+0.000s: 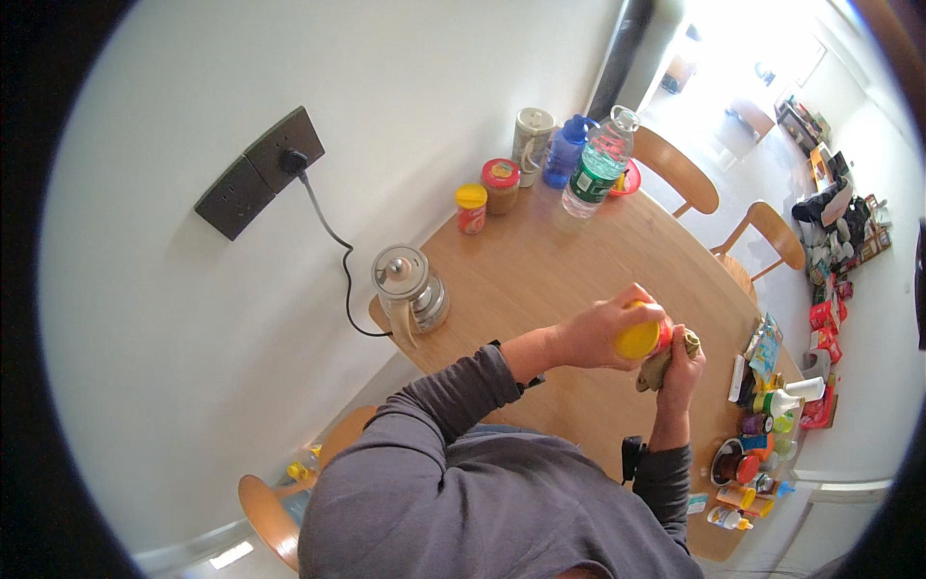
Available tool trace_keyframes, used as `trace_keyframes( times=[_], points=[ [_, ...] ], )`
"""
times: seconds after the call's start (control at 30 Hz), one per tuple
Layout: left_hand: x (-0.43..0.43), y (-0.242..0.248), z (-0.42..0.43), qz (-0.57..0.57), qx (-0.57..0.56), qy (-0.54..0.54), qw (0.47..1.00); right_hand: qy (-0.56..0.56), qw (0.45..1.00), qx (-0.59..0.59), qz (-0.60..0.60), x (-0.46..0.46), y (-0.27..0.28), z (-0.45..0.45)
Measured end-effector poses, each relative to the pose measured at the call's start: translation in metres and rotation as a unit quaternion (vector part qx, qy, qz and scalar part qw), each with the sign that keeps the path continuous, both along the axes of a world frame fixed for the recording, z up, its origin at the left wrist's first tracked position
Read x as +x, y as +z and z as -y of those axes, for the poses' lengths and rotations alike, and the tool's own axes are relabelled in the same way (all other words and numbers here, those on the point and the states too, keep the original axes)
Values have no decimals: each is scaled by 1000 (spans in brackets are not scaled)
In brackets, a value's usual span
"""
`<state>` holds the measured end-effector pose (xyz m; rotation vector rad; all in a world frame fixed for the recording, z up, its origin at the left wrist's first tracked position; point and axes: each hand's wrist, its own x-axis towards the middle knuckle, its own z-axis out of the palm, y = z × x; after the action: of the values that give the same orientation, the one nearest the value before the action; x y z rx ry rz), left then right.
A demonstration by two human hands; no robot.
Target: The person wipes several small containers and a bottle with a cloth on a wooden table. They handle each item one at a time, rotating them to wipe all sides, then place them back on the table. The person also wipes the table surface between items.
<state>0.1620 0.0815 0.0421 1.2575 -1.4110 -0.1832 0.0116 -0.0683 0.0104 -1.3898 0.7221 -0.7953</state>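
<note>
My left hand grips a small container with a yellow lid and a red side, tilted above the wooden table. Close beside it, my right hand holds a crumpled olive-brown cloth against or near the container's red side. The fingers hide much of the container and part of the cloth. Towards the wall stand a similar yellow-lidded red container and a red-lidded jar with brown contents.
An electric glass kettle stands at the left corner, its cord running to a wall socket. A large water bottle, a blue bottle and a pale tumbler stand at the far end. Several jars and squeeze bottles line the right edge.
</note>
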Motion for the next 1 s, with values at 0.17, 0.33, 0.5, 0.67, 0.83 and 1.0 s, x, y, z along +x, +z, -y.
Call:
trace_keyframes(
  times=[0.17,0.33,0.5,0.67,0.83,1.0],
  points=[
    [8,-6,-3,54,37,-93,993,-49,998,35,-33,15,-4,3],
    [20,-30,8,59,90,-67,992,-36,998,42,-9,22,-30,7],
    [55,-67,28,83,187,68,977,0,987,-47,-153,19,-106,23],
    [105,-101,42,66,218,204,952,108,860,-189,-461,-8,-169,9],
    [146,-121,50,17,196,328,924,282,707,-362,-538,-23,-188,-5],
    [179,-122,48,30,126,441,888,309,693,-393,-520,-27,-189,1]
  ],
)
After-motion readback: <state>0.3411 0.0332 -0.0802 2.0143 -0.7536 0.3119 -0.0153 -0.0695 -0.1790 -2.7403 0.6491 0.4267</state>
